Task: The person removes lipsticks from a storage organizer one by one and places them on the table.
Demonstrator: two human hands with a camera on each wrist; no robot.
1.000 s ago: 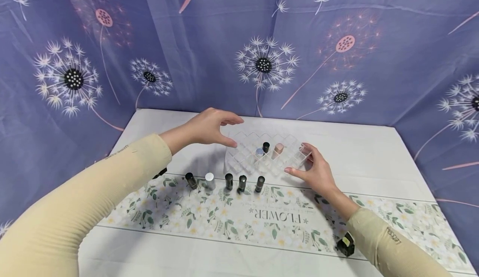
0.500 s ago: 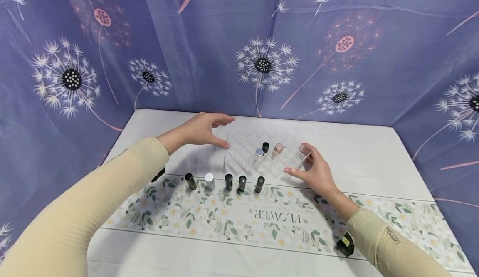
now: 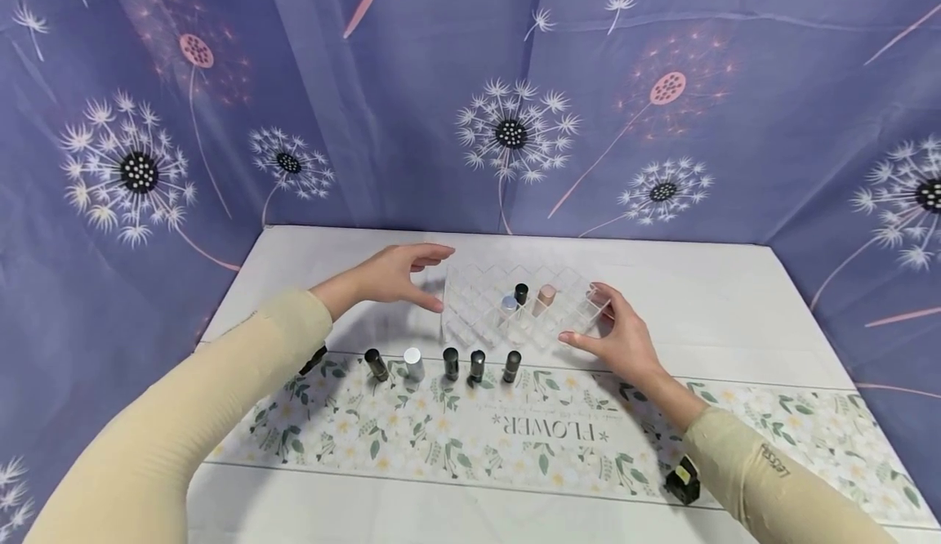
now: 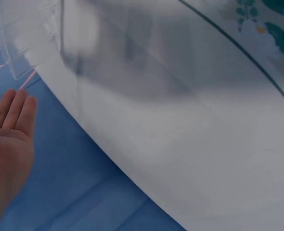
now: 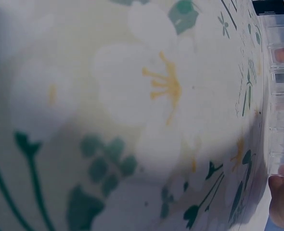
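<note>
A clear lipstick organizer [image 3: 478, 303] with diamond-shaped slots stands on the table in the head view. A black tube [image 3: 521, 293], a pale blue-topped tube [image 3: 508, 307] and a pinkish tube [image 3: 545, 299] stand in its slots. My right hand [image 3: 625, 336] grips the organizer's right end, thumb at the front and fingers at the back. Close to the left end, my left hand [image 3: 393, 274] has its fingers and thumb spread and holds nothing. The left wrist view shows its straight fingers [image 4: 17, 113] below the organizer's corner [image 4: 17, 62].
In front of the organizer, several lipstick tubes stand in a row: black ones [image 3: 451, 364] and a silver one [image 3: 414, 364]. A floral printed strip [image 3: 515, 438] crosses the white table [image 3: 691, 307]. Behind hangs a purple dandelion curtain [image 3: 412, 119].
My left hand has drawn a little to the left, away from the organizer's top, and slightly lower. My right hand and the organizer stay in place. The head view has tilted slightly up.
</note>
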